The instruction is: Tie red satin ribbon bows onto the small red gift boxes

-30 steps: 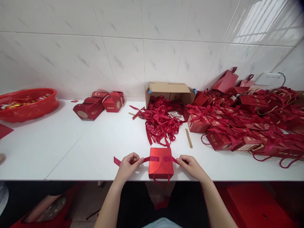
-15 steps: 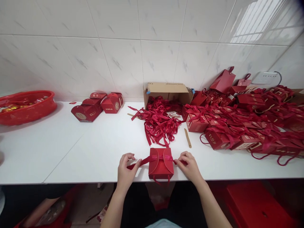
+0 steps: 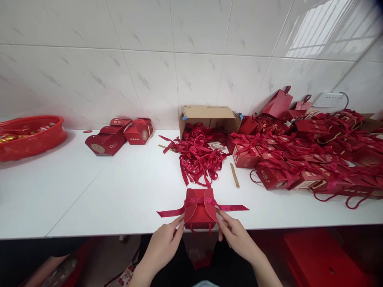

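At the table's front edge sits a red gift box (image 3: 200, 217) with rounded flaps folded over its top. A red ribbon (image 3: 233, 207) is threaded through the flaps, its two loose ends stretched out left and right. My left hand (image 3: 167, 239) grips the box's lower left side with thumb and fingers. On the opposite side my right hand (image 3: 235, 233) presses its fingers to the box's lower right edge. A red cord handle hangs at the box's front. Beyond the box lies a tangled heap of red ribbons (image 3: 203, 159), spilling from a cardboard box (image 3: 209, 112).
Many red gift boxes (image 3: 275, 175) with ribbons crowd the right side. Two more boxes (image 3: 109, 141) stand left of centre by the wall. A red basin (image 3: 38, 143) of wrapped pieces is far left. A flat tan strip (image 3: 235, 175) lies right of the ribbon heap.
Both hands have let go of the ribbon ends and moved down and inward to the sides of the gift box. The ribbon ends now lie loose on the table.
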{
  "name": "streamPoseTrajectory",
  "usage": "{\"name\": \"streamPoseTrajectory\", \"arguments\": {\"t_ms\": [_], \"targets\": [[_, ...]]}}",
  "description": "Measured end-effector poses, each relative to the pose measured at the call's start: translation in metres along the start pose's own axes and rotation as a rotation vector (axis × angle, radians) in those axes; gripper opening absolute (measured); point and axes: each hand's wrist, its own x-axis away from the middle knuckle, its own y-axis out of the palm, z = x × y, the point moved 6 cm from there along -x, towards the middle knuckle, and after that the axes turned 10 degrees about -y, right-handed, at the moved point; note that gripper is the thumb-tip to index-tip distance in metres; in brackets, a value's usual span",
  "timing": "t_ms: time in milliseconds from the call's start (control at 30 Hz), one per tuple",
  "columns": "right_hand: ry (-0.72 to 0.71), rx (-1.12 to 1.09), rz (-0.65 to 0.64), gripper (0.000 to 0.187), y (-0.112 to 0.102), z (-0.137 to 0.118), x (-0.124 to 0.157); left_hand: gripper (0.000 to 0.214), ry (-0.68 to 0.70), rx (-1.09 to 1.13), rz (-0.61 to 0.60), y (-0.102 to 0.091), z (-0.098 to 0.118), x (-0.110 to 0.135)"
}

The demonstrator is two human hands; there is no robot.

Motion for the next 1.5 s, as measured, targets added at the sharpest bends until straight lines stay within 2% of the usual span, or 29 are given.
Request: {"name": "streamPoseTrajectory", "arguments": {"t_ms": [100, 200, 267, 367, 467, 567, 700, 833, 933, 1067, 1167, 1267, 1367, 1500], "targets": [[0.122, -0.196, -0.006, 0.064, 0.005, 0.01, -0.001, 0.053, -0.111, 0.221, -0.049, 0.004, -0.01, -0.004], [0.128, -0.571, 0.216, 0.061, 0.003, 0.018, -0.002, 0.063, -0.164, 0.683, -0.022, 0.0, -0.016, -0.007], [0.098, -0.82, 0.378, 0.051, 0.0, 0.021, -0.003, 0.053, -0.199, 1.045, 0.007, -0.004, -0.019, -0.009], [0.109, -1.083, 0.481, 0.035, -0.002, 0.022, -0.006, 0.028, -0.379, 1.445, -0.041, 0.003, -0.022, -0.012], [0.143, -1.257, 0.523, 0.018, -0.005, 0.021, -0.011, 0.022, -0.523, 1.668, -0.107, 0.014, -0.019, -0.013], [0.133, -1.307, 0.613, 0.011, -0.014, 0.024, -0.012, 0.025, -0.476, 1.798, 0.005, 0.013, -0.019, -0.016], [0.007, -1.19, 0.795, 0.022, -0.033, 0.022, -0.008, 0.015, -0.322, 1.731, 0.225, -0.003, -0.021, -0.018], [-0.158, -1.007, 0.888, 0.021, -0.055, -0.002, -0.007, 0.009, -0.146, 1.591, 0.403, -0.032, -0.011, -0.015], [-0.323, -0.831, 0.903, 0.015, -0.073, -0.034, -0.01, 0.011, 0.032, 1.446, 0.473, -0.06, 0.012, -0.011], [-0.526, -0.527, 0.854, 0.018, -0.087, -0.085, -0.018, 0.02, 0.293, 1.219, 0.523, -0.089, 0.059, -0.005], [-0.63, -0.331, 0.739, 0.012, -0.086, -0.12, -0.027, 0.022, 0.447, 1.069, 0.521, -0.096, 0.095, 0.0], [-0.694, -0.184, 0.637, 0.012, -0.077, -0.149, -0.036, 0.018, 0.524, 0.991, 0.444, -0.091, 0.122, 0.002], [-0.747, -0.169, 0.587, 0.01, -0.068, -0.169, -0.044, 0.014, 0.553, 0.946, 0.366, -0.082, 0.139, 0.001], [-0.831, -0.224, 0.537, 0.007, -0.06, -0.18, -0.049, 0.011, 0.56, 0.937, 0.313, -0.074, 0.149, -0.001]]}}
